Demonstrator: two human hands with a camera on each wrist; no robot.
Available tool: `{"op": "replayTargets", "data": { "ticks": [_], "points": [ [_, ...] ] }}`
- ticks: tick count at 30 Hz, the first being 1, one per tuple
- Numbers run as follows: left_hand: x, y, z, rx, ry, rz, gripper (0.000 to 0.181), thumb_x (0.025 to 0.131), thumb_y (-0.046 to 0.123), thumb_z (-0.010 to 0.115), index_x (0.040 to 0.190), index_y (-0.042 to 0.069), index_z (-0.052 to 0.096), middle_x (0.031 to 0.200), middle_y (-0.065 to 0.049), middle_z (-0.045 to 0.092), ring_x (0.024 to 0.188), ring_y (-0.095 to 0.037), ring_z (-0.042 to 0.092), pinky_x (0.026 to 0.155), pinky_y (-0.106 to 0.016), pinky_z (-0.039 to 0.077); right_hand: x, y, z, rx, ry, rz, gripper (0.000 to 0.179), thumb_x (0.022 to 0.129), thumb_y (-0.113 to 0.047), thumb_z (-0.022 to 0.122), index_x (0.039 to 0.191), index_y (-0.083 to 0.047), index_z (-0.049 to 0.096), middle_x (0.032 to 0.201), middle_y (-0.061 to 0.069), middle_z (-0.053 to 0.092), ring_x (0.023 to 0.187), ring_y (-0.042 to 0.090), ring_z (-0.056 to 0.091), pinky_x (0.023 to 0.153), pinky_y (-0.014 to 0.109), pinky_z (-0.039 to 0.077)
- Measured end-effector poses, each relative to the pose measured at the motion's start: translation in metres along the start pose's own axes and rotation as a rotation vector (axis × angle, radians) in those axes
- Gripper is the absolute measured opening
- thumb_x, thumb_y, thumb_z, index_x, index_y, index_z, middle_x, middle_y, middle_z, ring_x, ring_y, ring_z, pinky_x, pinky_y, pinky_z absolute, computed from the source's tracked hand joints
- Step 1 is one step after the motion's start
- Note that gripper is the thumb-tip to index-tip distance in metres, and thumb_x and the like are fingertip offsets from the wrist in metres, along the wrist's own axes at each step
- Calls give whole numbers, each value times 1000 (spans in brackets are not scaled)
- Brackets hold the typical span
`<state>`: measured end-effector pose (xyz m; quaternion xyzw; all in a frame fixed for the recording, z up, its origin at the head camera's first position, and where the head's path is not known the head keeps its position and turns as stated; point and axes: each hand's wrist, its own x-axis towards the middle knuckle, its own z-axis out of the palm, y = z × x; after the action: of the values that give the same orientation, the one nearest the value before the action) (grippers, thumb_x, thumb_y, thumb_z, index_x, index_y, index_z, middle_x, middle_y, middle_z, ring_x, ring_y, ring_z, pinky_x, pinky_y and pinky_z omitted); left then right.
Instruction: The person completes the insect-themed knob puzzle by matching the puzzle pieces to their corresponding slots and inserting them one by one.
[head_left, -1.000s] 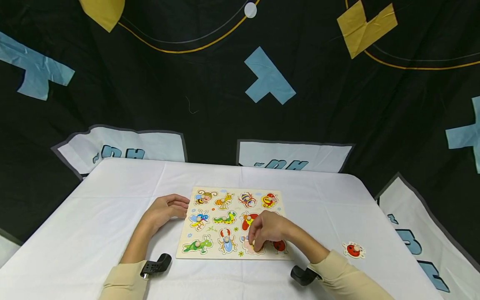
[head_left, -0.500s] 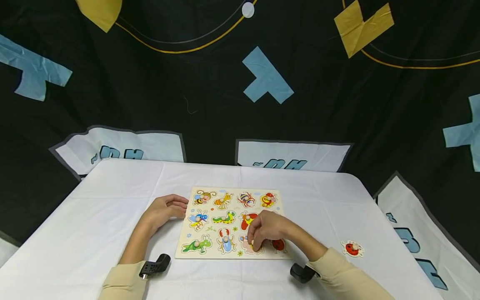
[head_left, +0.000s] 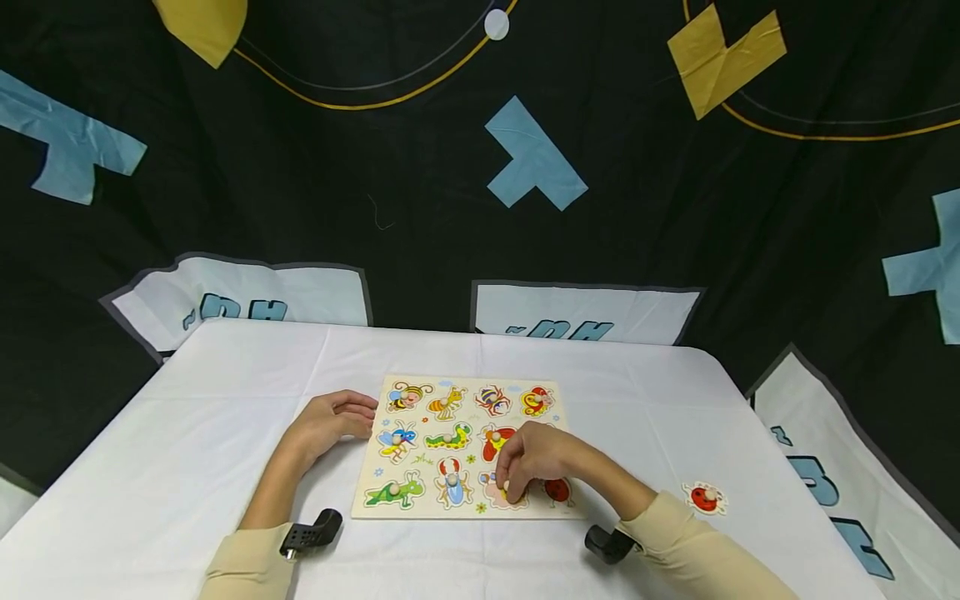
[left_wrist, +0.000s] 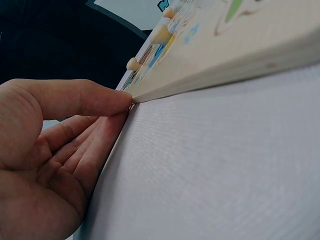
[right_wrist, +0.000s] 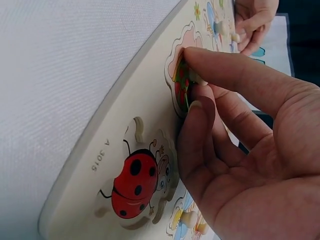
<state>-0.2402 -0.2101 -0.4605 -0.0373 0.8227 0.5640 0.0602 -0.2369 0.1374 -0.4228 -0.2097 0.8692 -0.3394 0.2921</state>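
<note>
A wooden knob puzzle board with colourful insect pictures lies on the white table. My right hand is over its lower right part. In the right wrist view, thumb and fingers pinch the wooden knob of a pink-edged puzzle piece, which sits at its recess, partly hidden by the fingers. Beside it is a recess with a printed red ladybug. My left hand rests at the board's left edge, fingertips touching the side. A loose ladybug piece with a knob lies on the table to the right.
Other knobbed pieces, such as a green grasshopper and a caterpillar, sit in the board. A white cloth covers the table. Behind it hangs a black curtain with blue and gold shapes.
</note>
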Motion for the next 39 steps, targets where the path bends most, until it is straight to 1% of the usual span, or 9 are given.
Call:
{"op": "replayTargets", "data": {
  "ticks": [8,14,17,24,32,36,39],
  "points": [
    [0,0,0,8,4,-6,52,75,3,76,125,-2,64,112,-15,73,90,-12,70,78,-22,51,-2,1,-2,27,-3,-30,17,68,-3,87,81,-9,77,66,-2,68,61,9,58,58,25,42],
    [0,-1,1,5,6,-9,51,75,2,75,125,-2,65,112,-14,73,90,-12,69,78,-22,51,-6,1,-4,9,-2,-35,17,70,-5,86,83,-10,77,69,-2,70,64,9,61,63,26,46],
    [0,-1,1,0,8,-10,52,75,2,75,125,-2,65,112,-14,73,90,-11,69,77,-22,51,-10,1,-7,0,2,-27,17,71,-6,85,84,-10,76,69,-1,70,64,9,61,64,26,46],
    [0,-1,0,0,4,-10,52,74,2,75,125,-2,64,112,-14,73,91,-12,69,78,-22,51,-18,7,-15,9,32,7,17,72,-5,85,86,-9,76,68,-2,69,63,10,60,61,26,44],
    [3,-1,0,26,14,-17,51,74,3,75,124,0,65,110,-10,74,92,-12,70,81,-23,50,-26,16,-27,14,76,6,18,71,-7,85,86,-8,75,67,-1,68,63,13,59,62,28,44],
    [3,-1,0,28,16,-15,50,74,3,75,123,0,65,109,-10,74,92,-13,70,81,-23,50,-31,20,-34,21,87,12,17,73,-7,84,88,-7,75,68,-1,69,66,13,61,64,29,47],
    [3,-2,0,29,16,-17,50,74,4,75,123,0,65,110,-10,74,92,-13,70,81,-23,50,-36,23,-39,41,92,14,17,74,-5,82,89,-4,75,68,0,68,66,14,63,65,30,51]
  ]
}}
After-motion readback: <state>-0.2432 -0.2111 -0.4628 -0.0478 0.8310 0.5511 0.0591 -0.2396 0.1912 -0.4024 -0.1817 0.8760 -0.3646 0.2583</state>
